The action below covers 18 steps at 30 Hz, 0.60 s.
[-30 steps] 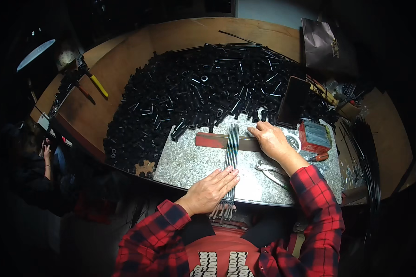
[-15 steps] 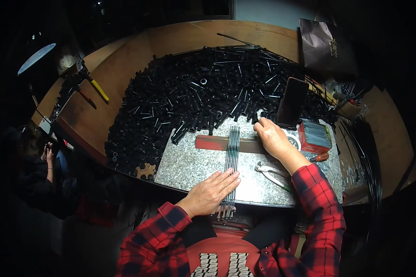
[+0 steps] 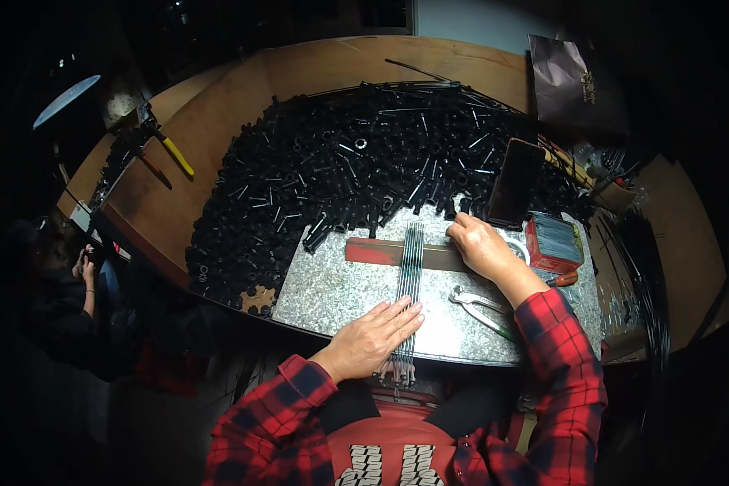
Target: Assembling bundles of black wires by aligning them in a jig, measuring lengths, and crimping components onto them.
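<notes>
My left hand (image 3: 373, 336) lies flat, fingers stretched out, across a row of thin dark metal rods (image 3: 411, 271). The rods run away from me over a red-and-brown bar (image 3: 373, 251), and their near ends stick out past the edge of the speckled slab (image 3: 316, 300). At the slab's far side, my right hand (image 3: 482, 247) has its thumb and fingers pinched together beside the heap of black parts (image 3: 340, 162). What they hold, if anything, cannot be made out. Pincers (image 3: 482, 310) with pale metal jaws lie below my right wrist.
A dark phone (image 3: 516, 182) stands upright behind my right hand. Right of it sit a red box (image 3: 555, 251) of thin pieces and an orange-handled tool (image 3: 564, 279). Wooden walls (image 3: 364, 61) border the heap. At far left, another person's hands (image 3: 83, 266) show.
My right hand's pinched fingers have come slightly nearer to me. My left hand stays flat on the rods. The whole view has shifted a little.
</notes>
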Tool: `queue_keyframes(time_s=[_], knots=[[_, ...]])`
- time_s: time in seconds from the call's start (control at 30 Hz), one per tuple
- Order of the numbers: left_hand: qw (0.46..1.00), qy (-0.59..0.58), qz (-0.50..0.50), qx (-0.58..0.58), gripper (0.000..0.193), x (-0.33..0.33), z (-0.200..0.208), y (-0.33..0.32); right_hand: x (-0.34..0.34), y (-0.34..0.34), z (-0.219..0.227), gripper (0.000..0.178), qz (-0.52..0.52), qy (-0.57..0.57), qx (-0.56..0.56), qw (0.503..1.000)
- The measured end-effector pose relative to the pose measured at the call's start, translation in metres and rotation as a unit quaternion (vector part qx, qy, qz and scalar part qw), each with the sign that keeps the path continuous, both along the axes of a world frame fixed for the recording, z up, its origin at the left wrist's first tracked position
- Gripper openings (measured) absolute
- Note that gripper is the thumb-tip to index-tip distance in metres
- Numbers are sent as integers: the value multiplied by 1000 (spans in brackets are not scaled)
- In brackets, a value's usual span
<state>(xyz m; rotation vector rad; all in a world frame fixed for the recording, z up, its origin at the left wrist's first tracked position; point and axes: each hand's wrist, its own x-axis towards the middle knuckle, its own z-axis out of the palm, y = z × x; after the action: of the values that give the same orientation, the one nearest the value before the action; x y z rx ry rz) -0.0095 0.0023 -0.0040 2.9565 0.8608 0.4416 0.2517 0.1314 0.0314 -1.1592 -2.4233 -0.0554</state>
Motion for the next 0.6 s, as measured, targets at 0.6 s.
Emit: queue_keyframes(time_s=[0.6], knots=[[1000,-4,-4,3,69,-1,-3,1,-1,4,-2,7,23,-18,45,999]])
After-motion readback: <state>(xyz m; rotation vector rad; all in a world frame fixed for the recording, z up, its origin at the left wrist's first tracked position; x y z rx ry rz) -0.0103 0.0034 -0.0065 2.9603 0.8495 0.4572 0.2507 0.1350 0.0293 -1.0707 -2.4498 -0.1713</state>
